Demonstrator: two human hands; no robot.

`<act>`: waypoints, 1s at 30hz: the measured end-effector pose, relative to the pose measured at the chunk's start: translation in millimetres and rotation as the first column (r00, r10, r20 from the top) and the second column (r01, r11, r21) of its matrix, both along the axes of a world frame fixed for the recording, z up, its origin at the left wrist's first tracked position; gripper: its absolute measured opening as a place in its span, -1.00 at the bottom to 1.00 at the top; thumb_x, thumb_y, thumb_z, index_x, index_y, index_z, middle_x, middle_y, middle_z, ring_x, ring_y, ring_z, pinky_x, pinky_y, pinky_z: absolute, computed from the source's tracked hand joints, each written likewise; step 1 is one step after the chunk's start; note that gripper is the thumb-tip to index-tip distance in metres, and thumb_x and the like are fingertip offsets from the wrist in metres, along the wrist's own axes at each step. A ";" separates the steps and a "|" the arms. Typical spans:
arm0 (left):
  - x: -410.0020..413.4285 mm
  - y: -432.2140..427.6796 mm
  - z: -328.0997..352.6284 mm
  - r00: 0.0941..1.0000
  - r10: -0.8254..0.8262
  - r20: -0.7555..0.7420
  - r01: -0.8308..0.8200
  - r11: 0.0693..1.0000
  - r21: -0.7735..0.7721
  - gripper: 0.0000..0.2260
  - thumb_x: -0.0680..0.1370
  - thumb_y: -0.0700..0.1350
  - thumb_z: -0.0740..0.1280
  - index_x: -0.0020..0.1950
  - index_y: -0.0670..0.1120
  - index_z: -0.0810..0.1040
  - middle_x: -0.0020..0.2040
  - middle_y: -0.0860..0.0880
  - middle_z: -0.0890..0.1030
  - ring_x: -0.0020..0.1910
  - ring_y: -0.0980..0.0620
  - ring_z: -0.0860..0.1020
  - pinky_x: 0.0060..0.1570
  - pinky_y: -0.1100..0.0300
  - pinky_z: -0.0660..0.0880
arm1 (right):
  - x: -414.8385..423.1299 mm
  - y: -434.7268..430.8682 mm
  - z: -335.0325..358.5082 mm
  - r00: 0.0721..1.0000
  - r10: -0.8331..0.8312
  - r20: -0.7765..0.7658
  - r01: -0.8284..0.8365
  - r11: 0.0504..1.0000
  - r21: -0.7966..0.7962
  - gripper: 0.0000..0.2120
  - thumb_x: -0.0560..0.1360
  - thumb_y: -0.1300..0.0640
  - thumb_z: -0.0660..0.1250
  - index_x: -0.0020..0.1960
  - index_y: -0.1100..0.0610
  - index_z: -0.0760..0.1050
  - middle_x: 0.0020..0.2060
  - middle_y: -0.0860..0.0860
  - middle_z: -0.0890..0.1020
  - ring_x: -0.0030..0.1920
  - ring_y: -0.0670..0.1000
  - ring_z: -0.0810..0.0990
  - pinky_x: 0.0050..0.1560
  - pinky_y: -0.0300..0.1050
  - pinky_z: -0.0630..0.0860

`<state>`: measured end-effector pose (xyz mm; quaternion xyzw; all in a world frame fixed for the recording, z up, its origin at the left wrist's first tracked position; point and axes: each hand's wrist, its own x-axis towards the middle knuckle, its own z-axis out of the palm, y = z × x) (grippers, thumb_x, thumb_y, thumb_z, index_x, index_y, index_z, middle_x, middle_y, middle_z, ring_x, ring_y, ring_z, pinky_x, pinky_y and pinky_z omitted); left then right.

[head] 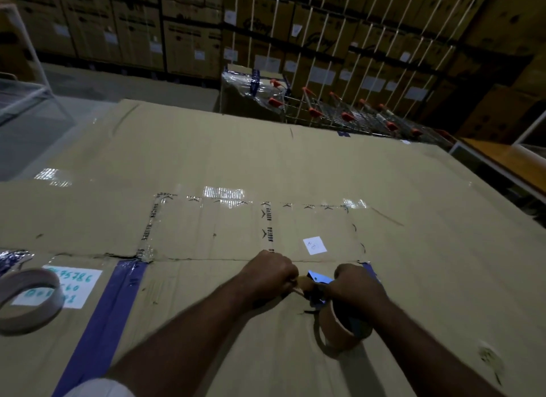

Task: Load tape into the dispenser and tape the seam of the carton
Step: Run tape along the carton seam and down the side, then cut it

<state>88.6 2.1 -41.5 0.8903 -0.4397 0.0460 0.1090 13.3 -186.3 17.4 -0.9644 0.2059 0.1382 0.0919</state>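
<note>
Carton [266, 166]: tan-brown cardboard w/ a purple-blue tape strip [100, 322] & clear tape printed in black. Dispenser [320, 281] blue; its tape roll [339, 328] brown. White label [72, 287] w/ teal handwriting.

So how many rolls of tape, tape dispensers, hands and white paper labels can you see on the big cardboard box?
Rolls of tape: 2, a loose roll at the left and a roll in the dispenser
Tape dispensers: 1, blue dispenser
Hands: 2, left hand and right hand
White labels: 2, big label and small label
Total: 7
</note>
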 end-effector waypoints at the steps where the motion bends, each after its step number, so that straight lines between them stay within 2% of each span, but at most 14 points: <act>1: 1.3 1.4 1.2 0.999 0.006 -0.037 -0.006 1.000 -0.006 -0.86 0.43 0.01 0.32 -0.10 -0.01 0.60 -0.15 -0.01 0.63 -0.15 -0.06 0.58 -0.20 0.13 0.41 | 2.2 0.7 1.1 1.000 -0.006 -0.008 0.005 0.998 -0.061 -0.66 0.28 -0.17 0.39 -0.10 0.06 0.49 -0.16 -0.01 0.59 -0.11 0.00 0.58 -0.27 -0.18 0.40; 3: 5.8 7.8 4.7 0.999 -0.011 -0.050 0.010 1.000 -0.026 -0.86 0.42 0.01 0.35 -0.07 0.02 0.60 -0.14 0.01 0.62 -0.16 -0.03 0.58 -0.22 0.15 0.41 | 5.6 0.8 0.4 0.999 -0.025 -0.034 0.021 0.993 -0.114 -0.61 0.30 -0.20 0.38 -0.01 0.04 0.52 -0.07 -0.02 0.61 -0.05 0.01 0.57 -0.13 -0.15 0.45; 6: 15.0 21.0 -2.8 0.990 -0.112 0.090 0.121 0.987 -0.103 -0.88 0.38 0.04 0.40 -0.14 0.04 0.58 -0.25 0.05 0.58 -0.29 -0.02 0.56 -0.34 0.16 0.41 | 7.3 1.6 -5.3 0.995 -0.046 -0.091 0.040 0.997 -0.073 -0.52 0.28 -0.26 0.36 0.04 0.05 0.53 -0.01 0.00 0.63 -0.01 0.04 0.58 0.02 -0.10 0.53; 9: 16.9 33.1 -10.7 0.984 -0.131 0.117 0.147 0.980 -0.138 -0.80 0.37 0.13 0.41 -0.12 0.06 0.58 -0.26 0.07 0.60 -0.31 -0.01 0.58 -0.36 0.19 0.44 | 10.7 4.3 -12.1 0.991 -0.023 -0.133 0.022 1.000 -0.016 -0.45 0.19 -0.26 0.36 0.04 0.08 0.53 -0.03 0.02 0.63 0.01 0.08 0.61 0.10 0.00 0.56; 12: 14.3 37.1 -12.2 0.998 -0.069 0.014 0.070 0.990 -0.126 -0.65 0.36 0.30 0.35 -0.06 0.08 0.58 -0.21 0.07 0.63 -0.26 0.01 0.59 -0.32 0.19 0.43 | 11.2 5.0 -12.4 0.990 -0.018 -0.137 0.023 0.999 0.038 -0.51 0.19 -0.23 0.40 -0.03 0.07 0.48 -0.11 0.01 0.59 -0.06 0.06 0.59 0.07 0.02 0.58; 14: 12.1 35.2 -1.2 0.990 0.014 -0.140 -0.025 0.997 -0.077 -0.63 0.36 0.28 0.37 0.05 0.10 0.59 -0.11 0.09 0.65 -0.15 0.03 0.60 -0.23 0.17 0.46 | 9.5 5.1 -11.0 0.992 -0.014 -0.123 0.022 0.998 0.063 -0.53 0.21 -0.22 0.41 -0.03 0.06 0.46 -0.11 0.01 0.58 -0.06 0.06 0.59 0.06 0.00 0.57; 15: 12.5 34.1 4.7 0.963 0.065 -0.262 -0.081 0.996 -0.049 -0.62 0.37 0.23 0.43 0.11 0.09 0.60 -0.05 0.10 0.67 -0.10 0.06 0.61 -0.16 0.16 0.48 | 9.0 4.8 -11.0 0.993 -0.009 -0.117 0.017 0.997 0.071 -0.52 0.22 -0.22 0.41 -0.01 0.07 0.47 -0.10 0.02 0.58 -0.05 0.06 0.58 0.06 0.00 0.57; 18: 17.6 33.4 23.2 0.775 0.148 -0.614 -0.185 0.983 0.003 -0.45 0.30 0.11 0.58 0.25 0.01 0.58 0.06 0.08 0.68 0.01 0.12 0.61 0.09 0.16 0.53 | 7.8 7.9 -12.5 0.994 0.008 -0.110 0.002 0.996 0.090 -0.42 0.22 -0.25 0.44 0.08 0.09 0.49 -0.05 0.02 0.60 -0.02 0.06 0.59 0.06 0.01 0.58; 21: 22.2 28.0 37.1 0.660 0.128 -0.741 -0.127 0.990 0.057 -0.28 0.29 0.14 0.57 0.40 -0.02 0.46 0.27 0.01 0.60 0.16 0.09 0.57 0.20 0.19 0.48 | 8.2 12.5 -14.5 0.994 0.015 -0.111 -0.005 0.996 0.091 -0.45 0.24 -0.20 0.48 0.10 0.09 0.51 -0.08 0.00 0.60 -0.05 0.03 0.59 0.05 -0.01 0.58; 24: 19.7 20.4 51.1 0.423 0.027 -0.906 -0.178 0.982 -0.054 -0.18 0.22 0.27 0.50 0.43 0.07 0.41 0.31 0.03 0.55 0.22 0.08 0.54 0.15 0.14 0.48 | 9.6 13.6 -15.1 0.993 0.003 -0.121 0.008 0.996 0.087 -0.49 0.25 -0.21 0.46 0.07 0.07 0.50 -0.07 0.00 0.60 -0.04 0.03 0.59 0.07 0.02 0.58; 25: 18.7 18.3 55.7 0.403 0.003 -0.915 -0.191 0.978 -0.081 -0.17 0.19 0.28 0.51 0.42 0.09 0.41 0.33 0.03 0.54 0.24 0.07 0.53 0.19 0.11 0.49 | 9.3 13.3 -15.1 0.993 -0.003 -0.122 0.014 0.996 0.089 -0.50 0.25 -0.22 0.46 0.05 0.06 0.50 -0.08 0.00 0.60 -0.05 0.03 0.59 0.06 0.03 0.59; 27: 14.7 11.8 62.2 0.566 0.050 -0.823 -0.118 0.993 -0.021 -0.11 0.15 0.28 0.55 0.44 0.11 0.39 0.38 0.04 0.50 0.27 0.08 0.50 0.29 0.08 0.45 | 8.9 12.8 -15.4 0.993 -0.014 -0.120 0.025 0.996 0.089 -0.49 0.24 -0.22 0.46 0.04 0.07 0.50 -0.11 -0.01 0.60 -0.07 0.02 0.59 0.05 0.03 0.59; 29: -1.2 -0.5 63.4 0.783 0.081 -0.617 -0.001 0.992 0.129 -0.11 0.14 0.28 0.57 0.42 0.11 0.39 0.38 0.09 0.49 0.30 0.07 0.47 0.30 0.07 0.43 | 8.1 13.7 -14.7 0.992 -0.017 -0.125 0.026 0.997 0.075 -0.46 0.26 -0.22 0.46 0.09 0.08 0.49 -0.04 0.01 0.61 -0.03 0.04 0.60 0.07 0.04 0.59; 30: -11.8 -8.6 60.1 0.878 0.046 -0.476 0.054 0.980 0.194 -0.18 0.15 0.29 0.56 0.36 0.11 0.44 0.31 0.08 0.53 0.25 0.04 0.50 0.24 0.04 0.48 | 8.1 13.9 -15.2 0.991 -0.014 -0.130 0.023 0.997 0.070 -0.45 0.28 -0.22 0.46 0.13 0.09 0.48 0.01 0.03 0.61 0.00 0.06 0.60 0.09 0.04 0.58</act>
